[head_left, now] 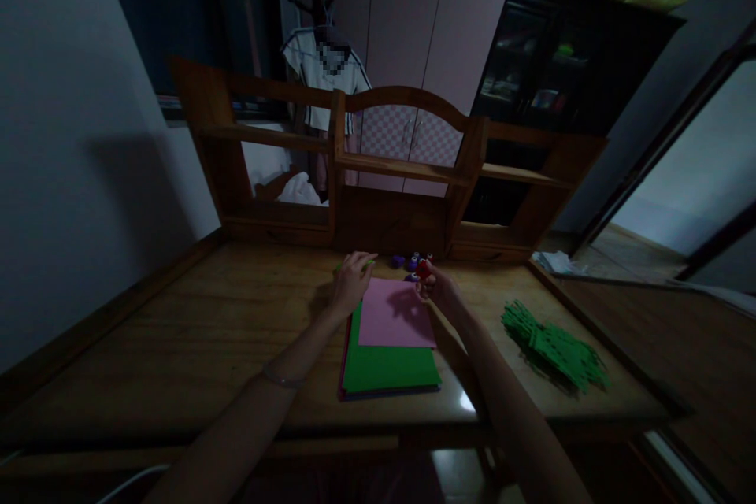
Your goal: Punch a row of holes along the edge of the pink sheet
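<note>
While the wooden desk [236,331] carries the paper stack [387,366] with a pink sheet [393,315] on top, left hand [353,277] rests half-curled at the sheet's far-left corner, gripping nothing I can make out; right hand [435,287] pinches a small red punch [423,268] just past the far-right corner; judgement: pin the sheet flat and square the punch to its edge; no readable writing.

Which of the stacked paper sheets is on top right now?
The pink sheet. It lies uppermost and is smaller than the green sheet under it, whose near part shows; darker sheet edges peek out below that.
</note>
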A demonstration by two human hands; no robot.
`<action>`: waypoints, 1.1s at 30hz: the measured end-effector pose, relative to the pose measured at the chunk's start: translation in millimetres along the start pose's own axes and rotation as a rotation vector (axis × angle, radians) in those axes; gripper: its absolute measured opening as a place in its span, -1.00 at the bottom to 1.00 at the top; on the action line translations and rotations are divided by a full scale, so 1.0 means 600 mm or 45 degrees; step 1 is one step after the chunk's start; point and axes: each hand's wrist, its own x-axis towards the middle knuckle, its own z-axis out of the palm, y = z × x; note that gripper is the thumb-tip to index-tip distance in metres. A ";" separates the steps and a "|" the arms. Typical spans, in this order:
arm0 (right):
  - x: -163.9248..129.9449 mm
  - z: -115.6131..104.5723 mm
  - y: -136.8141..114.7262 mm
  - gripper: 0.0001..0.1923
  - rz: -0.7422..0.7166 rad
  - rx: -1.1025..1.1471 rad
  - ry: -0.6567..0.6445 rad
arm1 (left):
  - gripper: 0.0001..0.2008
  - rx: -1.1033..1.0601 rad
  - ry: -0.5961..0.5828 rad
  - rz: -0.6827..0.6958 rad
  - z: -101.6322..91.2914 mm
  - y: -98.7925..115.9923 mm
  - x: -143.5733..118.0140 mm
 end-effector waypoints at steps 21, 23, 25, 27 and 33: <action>-0.015 0.057 0.010 -0.68 0.013 0.000 -0.237 | -0.80 0.085 -0.176 0.455 -0.017 0.084 -0.003; -0.015 0.058 0.011 -0.67 0.003 0.003 -0.239 | -0.80 0.078 -0.181 0.466 -0.018 0.085 -0.003; -0.016 0.058 0.011 -0.66 0.013 0.002 -0.238 | -0.81 0.073 -0.195 0.471 -0.018 0.086 -0.003; -0.017 0.058 0.010 -0.65 0.026 -0.003 -0.251 | -0.81 0.075 -0.203 0.469 -0.019 0.087 -0.003; -0.021 0.060 0.006 -0.63 0.010 -0.032 -0.287 | -0.83 0.102 -0.199 0.489 -0.017 0.085 -0.003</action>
